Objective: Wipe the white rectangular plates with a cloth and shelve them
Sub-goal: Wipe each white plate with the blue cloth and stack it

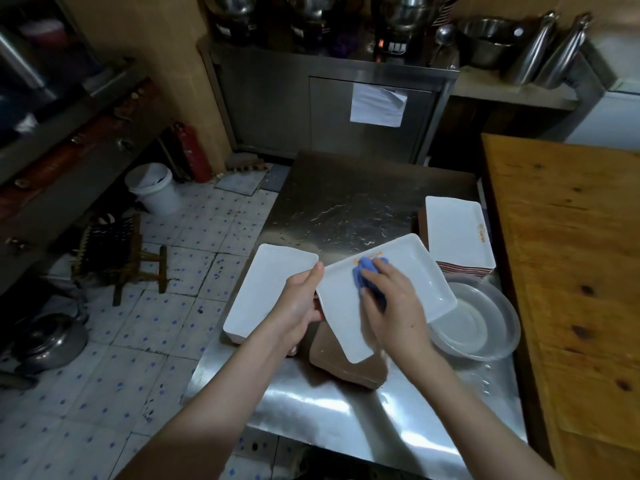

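My left hand [300, 303] grips the left edge of a white rectangular plate [415, 282], held tilted above the steel table [346, 209]. My right hand [391, 306] presses a crumpled blue cloth [367, 271] onto the plate's face near its orange mark. A stack of white plates [266, 289] lies to the left under my left wrist. Another stack [453, 233] with reddish undersides stands at the right. A brown stack of face-down plates [346, 362] lies below the held plate, partly hidden.
A clear shallow basin [485, 327] sits on the table at the right, under the held plate's corner. A wooden counter [568, 271] borders the table on the right. Left, on the tiled floor, are a white bucket [152, 188], a wooden stool [121, 254] and a metal kettle [52, 337].
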### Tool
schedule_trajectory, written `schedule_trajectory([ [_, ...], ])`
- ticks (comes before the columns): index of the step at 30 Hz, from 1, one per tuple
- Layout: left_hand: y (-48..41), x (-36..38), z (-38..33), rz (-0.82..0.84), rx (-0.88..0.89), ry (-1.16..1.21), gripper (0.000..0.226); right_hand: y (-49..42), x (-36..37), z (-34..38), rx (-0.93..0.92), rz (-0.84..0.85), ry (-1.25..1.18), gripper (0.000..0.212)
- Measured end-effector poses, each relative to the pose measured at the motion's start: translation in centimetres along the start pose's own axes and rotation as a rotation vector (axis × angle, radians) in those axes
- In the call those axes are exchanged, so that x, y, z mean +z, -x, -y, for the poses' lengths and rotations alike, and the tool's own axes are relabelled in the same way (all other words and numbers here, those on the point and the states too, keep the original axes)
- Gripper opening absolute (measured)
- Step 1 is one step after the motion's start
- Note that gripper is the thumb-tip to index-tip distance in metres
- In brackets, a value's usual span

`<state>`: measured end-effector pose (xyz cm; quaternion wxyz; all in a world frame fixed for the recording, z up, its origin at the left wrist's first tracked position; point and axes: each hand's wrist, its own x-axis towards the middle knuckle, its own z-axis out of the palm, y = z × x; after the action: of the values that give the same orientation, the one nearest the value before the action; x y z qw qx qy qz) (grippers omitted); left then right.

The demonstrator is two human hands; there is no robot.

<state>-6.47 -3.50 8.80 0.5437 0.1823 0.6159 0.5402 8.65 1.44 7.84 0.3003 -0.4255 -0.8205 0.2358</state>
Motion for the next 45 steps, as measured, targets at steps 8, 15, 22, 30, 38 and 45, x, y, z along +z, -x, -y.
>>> schedule_trajectory([
  [8,0.0,-0.9,0.6,-0.013,-0.018,0.044,0.038,1.7,1.9,1.1,-0.244,0.125,-0.048,0.030],
  [15,0.5,-2.3,0.9,-0.004,0.012,-0.099,0.031,-1.8,-1.4,-2.8,-0.035,0.006,0.043,0.029],
  [22,1.0,-3.5,1.3,0.015,-0.012,-0.118,0.032,-2.0,-1.2,-2.6,-0.051,-0.002,0.057,0.028],
  [30,1.2,-3.5,2.8,-0.006,-0.041,-0.008,0.029,3.0,2.8,0.3,-0.158,0.185,-0.062,0.024],
  [38,1.1,-3.2,4.9,-0.054,-0.053,0.119,0.029,4.3,3.4,-1.0,-0.063,0.264,-0.095,0.025],
  [45,1.2,-1.8,6.2,-0.046,-0.088,0.086,0.029,5.1,2.2,-2.3,0.129,0.198,-0.199,0.029],
])
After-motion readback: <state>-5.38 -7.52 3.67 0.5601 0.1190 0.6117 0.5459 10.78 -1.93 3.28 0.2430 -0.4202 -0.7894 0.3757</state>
